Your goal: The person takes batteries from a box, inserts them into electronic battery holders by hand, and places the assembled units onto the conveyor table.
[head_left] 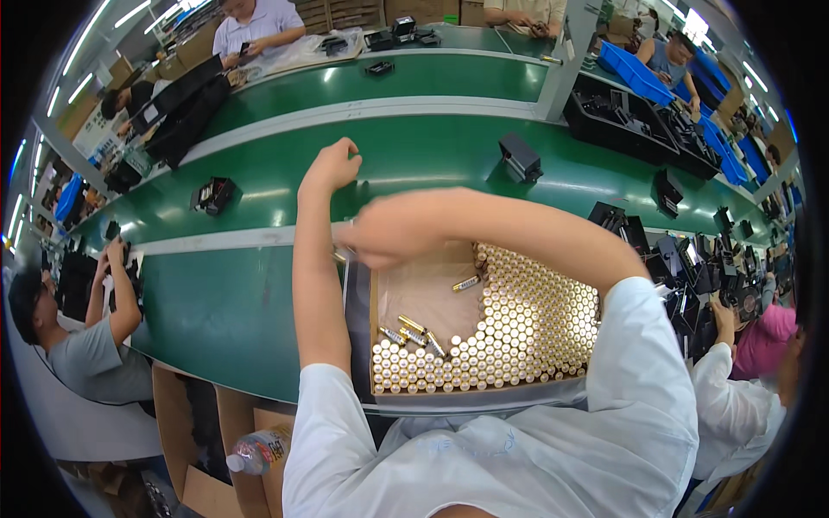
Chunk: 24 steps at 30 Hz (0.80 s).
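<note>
My left hand (335, 166) reaches out over the green conveyor belt (414, 142), its fingers curled in. Whatever those fingers hold, if anything, is hidden. Across my left forearm comes my right hand (384, 229), smeared by motion, above the far left corner of a battery carton. A small shiny piece beside it is too blurred to name. Inside the carton, upright batteries (535, 319) stand packed in rows, filling the right side and near edge. Several loose batteries (412, 325) lie on their sides in the carton, and one battery (466, 283) lies apart near the middle.
Black plastic devices sit on the belt: one (520, 157) ahead, one (213, 196) leftward. A metal post (570, 65) rises far right, near black bins (617, 116). Co-workers sit on both sides and opposite. A bottle (259, 451) lies in an open cardboard box at lower left.
</note>
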Each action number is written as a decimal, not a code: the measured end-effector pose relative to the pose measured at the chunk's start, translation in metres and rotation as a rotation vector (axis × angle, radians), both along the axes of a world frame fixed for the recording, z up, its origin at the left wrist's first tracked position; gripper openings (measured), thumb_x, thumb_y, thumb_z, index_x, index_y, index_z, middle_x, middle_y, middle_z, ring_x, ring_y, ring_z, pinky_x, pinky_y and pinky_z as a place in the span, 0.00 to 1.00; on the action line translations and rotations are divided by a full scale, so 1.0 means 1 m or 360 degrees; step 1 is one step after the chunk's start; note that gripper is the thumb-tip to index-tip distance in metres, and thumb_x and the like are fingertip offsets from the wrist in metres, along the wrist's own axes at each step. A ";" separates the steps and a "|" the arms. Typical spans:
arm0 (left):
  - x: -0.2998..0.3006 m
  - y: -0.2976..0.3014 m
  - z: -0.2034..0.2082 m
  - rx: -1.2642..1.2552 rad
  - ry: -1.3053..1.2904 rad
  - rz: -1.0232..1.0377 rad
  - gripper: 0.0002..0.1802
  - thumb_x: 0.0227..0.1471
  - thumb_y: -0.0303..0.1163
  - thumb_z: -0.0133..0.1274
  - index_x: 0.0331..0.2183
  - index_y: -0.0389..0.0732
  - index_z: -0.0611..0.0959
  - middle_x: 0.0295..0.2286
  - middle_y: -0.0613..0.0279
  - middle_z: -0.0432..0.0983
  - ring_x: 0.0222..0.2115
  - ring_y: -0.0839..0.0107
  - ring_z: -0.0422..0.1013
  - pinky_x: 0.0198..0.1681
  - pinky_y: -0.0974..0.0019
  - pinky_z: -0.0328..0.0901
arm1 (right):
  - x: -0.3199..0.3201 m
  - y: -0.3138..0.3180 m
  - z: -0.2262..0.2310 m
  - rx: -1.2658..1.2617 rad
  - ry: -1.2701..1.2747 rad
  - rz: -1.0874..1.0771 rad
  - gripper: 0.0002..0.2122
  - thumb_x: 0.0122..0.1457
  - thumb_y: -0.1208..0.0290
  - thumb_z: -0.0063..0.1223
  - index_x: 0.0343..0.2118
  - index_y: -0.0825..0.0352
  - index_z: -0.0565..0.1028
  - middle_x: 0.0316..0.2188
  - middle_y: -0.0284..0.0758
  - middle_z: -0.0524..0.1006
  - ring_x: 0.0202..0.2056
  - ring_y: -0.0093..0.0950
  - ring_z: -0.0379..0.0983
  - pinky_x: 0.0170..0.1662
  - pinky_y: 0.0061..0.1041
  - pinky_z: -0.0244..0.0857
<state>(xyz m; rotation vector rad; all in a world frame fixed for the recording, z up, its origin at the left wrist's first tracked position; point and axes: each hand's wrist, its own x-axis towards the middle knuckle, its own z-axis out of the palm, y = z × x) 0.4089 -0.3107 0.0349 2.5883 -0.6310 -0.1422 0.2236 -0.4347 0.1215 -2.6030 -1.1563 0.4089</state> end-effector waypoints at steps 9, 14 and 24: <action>-0.044 -0.045 0.012 -0.0171 0.0056 -0.0275 0.18 0.53 0.26 0.54 0.48 0.41 0.77 0.32 0.57 0.77 0.31 0.67 0.72 0.38 0.62 0.67 | -0.016 0.026 0.060 0.0979 -0.0775 0.0146 0.05 0.58 0.71 0.52 0.36 0.62 0.74 0.28 0.39 0.80 0.27 0.40 0.78 0.27 0.42 0.69; -0.071 -0.085 0.027 -0.0074 -0.0275 -0.0756 0.35 0.51 0.25 0.56 0.60 0.51 0.67 0.46 0.53 0.72 0.39 0.58 0.74 0.44 0.58 0.69 | -0.040 0.012 0.063 0.0575 -0.1176 0.0233 0.05 0.54 0.71 0.54 0.26 0.64 0.70 0.21 0.37 0.77 0.19 0.37 0.75 0.21 0.33 0.67; -0.111 -0.209 0.016 0.0155 -0.0589 -0.0795 0.36 0.50 0.39 0.62 0.59 0.49 0.67 0.49 0.47 0.68 0.45 0.52 0.71 0.49 0.56 0.69 | -0.068 -0.010 0.093 0.0923 -0.1182 0.0306 0.05 0.55 0.72 0.52 0.31 0.67 0.77 0.29 0.40 0.80 0.22 0.39 0.74 0.26 0.35 0.68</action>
